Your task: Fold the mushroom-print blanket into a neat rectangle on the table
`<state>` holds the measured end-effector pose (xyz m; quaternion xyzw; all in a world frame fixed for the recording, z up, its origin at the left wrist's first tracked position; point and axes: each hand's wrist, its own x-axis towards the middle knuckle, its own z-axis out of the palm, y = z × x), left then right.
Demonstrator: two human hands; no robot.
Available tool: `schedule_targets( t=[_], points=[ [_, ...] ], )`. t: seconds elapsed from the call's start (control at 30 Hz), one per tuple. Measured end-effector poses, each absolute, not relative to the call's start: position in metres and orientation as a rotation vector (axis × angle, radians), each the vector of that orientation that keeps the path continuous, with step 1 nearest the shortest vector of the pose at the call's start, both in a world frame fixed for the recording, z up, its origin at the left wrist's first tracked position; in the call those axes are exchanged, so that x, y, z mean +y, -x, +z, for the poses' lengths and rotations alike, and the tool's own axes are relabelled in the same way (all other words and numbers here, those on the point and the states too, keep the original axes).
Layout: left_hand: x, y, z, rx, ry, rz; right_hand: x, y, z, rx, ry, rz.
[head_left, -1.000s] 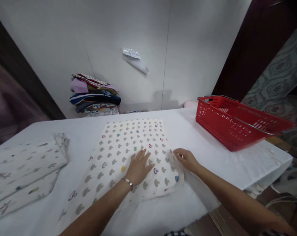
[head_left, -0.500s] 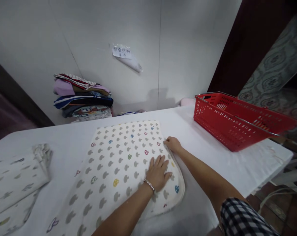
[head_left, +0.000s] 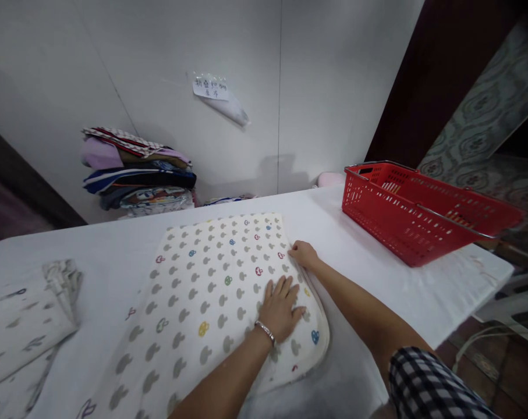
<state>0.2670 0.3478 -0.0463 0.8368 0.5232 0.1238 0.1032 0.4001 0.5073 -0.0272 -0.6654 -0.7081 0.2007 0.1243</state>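
Note:
A white cloth (head_left: pixel 222 299) printed with grey and coloured mushrooms lies spread and folded over on itself, its rounded corner at the near right. My left hand (head_left: pixel 281 308), with a bracelet at the wrist, rests flat on the cloth near its right side, fingers spread. Farther up, at the right edge, my right hand (head_left: pixel 304 255) has its fingers curled in a pinch on the cloth's border. The fingertips are partly hidden there.
Another printed cloth (head_left: pixel 23 326) lies crumpled on the white table (head_left: pixel 333 233) at left. A red basket (head_left: pixel 390 215) stands at the right end. Behind the table, a stack of folded fabrics (head_left: pixel 139 174) rises by the wall, below a paper sign (head_left: pixel 210 87).
The view has shifted slightly, so the surroundings sit a little farther left. Both hands keep the same places on the cloth.

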Motion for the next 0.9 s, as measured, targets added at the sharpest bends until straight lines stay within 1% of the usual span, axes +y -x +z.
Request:
schedule_targets(
  t=[0.47,0.9],
  points=[
    [0.347,-0.267,-0.045,1.545,-2.455,0.382,0.508,-0.401,-0.027,-2.081,1.987,0.556],
    [0.347,-0.267,-0.044,1.556,-2.471,0.387,0.505,-0.398,-0.014,-2.198,2.090,0.561]
  ],
)
